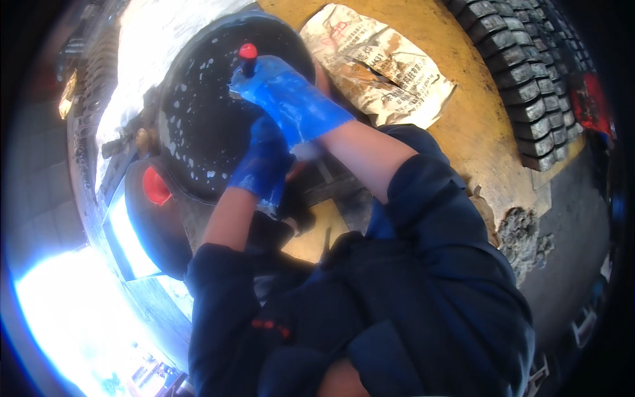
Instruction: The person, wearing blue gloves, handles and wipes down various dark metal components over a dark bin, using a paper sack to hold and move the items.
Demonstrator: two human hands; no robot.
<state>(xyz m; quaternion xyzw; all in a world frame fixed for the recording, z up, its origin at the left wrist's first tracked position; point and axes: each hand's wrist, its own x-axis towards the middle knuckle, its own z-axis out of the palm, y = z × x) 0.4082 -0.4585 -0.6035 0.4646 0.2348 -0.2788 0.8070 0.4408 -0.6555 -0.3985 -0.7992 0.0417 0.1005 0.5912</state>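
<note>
My right hand (281, 96), in a blue rubber glove, is closed around a dark handle with a red rounded end (248, 53). The handle's other end is hidden by the glove, so its kind does not show. Below it my left hand (263, 149), also blue-gloved, lies close to the right wrist. Its fingers are hidden and blurred. Both hands are over a large round black basin (205, 112), whose dark inside is speckled with white spots.
A crumpled, torn paper sack (380, 66) lies on the yellowish surface (463, 145) right of the basin. Chunky black treaded tyres (522, 73) stand at the far right. A dark round container with red inside (155, 188) sits at the left. A grey crumbly lump (522, 241) lies at right.
</note>
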